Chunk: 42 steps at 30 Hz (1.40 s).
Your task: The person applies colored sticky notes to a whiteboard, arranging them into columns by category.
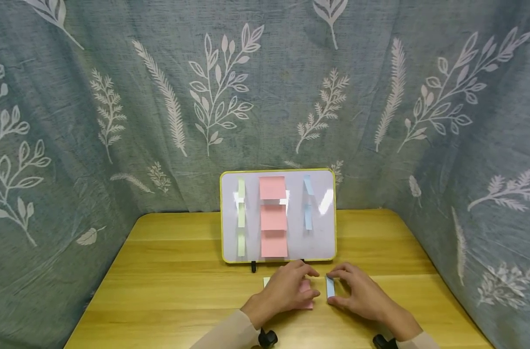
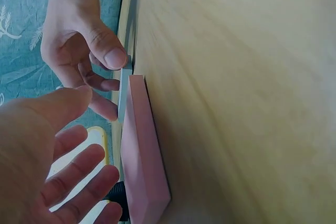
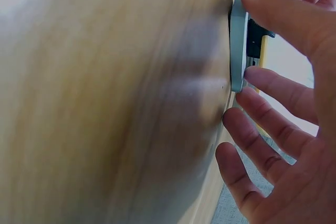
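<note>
A small pad of narrow blue sticky notes point(image 1: 330, 287) lies on the wooden table. My right hand point(image 1: 363, 293) holds it by its two ends, thumb at the near end and index finger at the far end; the other fingers are spread. To its left, my left hand point(image 1: 284, 288) hovers over a thick pink sticky note pad point(image 2: 142, 156), hiding much of it from the head view. The left fingers are loosely bent, with nothing between them. A corner of a pale green pad point(image 1: 266, 280) peeks out beside the left hand.
Behind the hands stands a yellow-rimmed whiteboard point(image 1: 321, 245) on black feet. It bears a column of pale green strips point(image 1: 241, 215), three pink notes point(image 1: 273, 217) and two blue strips point(image 1: 308, 217). A patterned curtain point(image 1: 265, 97) surrounds the wooden table point(image 1: 169, 281).
</note>
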### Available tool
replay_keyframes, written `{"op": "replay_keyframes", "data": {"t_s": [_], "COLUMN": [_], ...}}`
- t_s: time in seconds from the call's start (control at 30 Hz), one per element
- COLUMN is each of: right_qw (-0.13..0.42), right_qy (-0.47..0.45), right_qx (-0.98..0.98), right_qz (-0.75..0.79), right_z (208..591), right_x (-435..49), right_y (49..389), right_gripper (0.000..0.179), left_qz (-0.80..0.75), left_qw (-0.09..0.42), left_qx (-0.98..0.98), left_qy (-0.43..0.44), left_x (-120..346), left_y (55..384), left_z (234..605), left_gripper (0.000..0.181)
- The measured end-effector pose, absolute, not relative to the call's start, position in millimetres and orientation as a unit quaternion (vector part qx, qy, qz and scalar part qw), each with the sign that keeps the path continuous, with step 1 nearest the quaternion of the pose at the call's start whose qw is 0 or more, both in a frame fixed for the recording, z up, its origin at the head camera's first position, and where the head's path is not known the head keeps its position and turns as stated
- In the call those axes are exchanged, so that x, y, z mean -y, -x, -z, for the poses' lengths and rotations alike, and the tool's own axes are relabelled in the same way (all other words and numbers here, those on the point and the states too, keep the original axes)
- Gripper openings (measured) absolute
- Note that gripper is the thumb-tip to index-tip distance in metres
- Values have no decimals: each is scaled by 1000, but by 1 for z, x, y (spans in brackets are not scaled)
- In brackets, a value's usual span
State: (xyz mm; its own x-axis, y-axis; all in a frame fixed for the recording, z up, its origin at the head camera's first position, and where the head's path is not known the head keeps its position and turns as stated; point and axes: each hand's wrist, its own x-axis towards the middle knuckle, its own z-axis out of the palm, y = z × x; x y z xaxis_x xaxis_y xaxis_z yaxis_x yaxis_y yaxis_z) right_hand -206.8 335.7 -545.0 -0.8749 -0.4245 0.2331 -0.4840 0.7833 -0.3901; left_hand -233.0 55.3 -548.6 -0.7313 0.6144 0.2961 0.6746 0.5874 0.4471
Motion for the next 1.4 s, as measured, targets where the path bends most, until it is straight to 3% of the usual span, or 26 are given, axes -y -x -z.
{"op": "replay_keyframes", "data": {"t_s": [0.53,1.07,1.4], "right_qw": [45,51,44], "right_qy": [-246,-238,-233], "right_qx": [945,931,920], "right_qz": [-211,-273,-313], "right_z": [545,546,547], "right_x": [-337,-336,-336], "right_y": [204,209,212], "right_gripper": [54,14,6], "left_qz": [272,276,259], "left_qw": [33,48,47], "left_qx": [893,892,907], "left_qy": [358,356,328], "left_x": [-64,-70,-78], "left_y": [232,235,235], "left_z": [556,559,556], "left_gripper": [44,44,50]}}
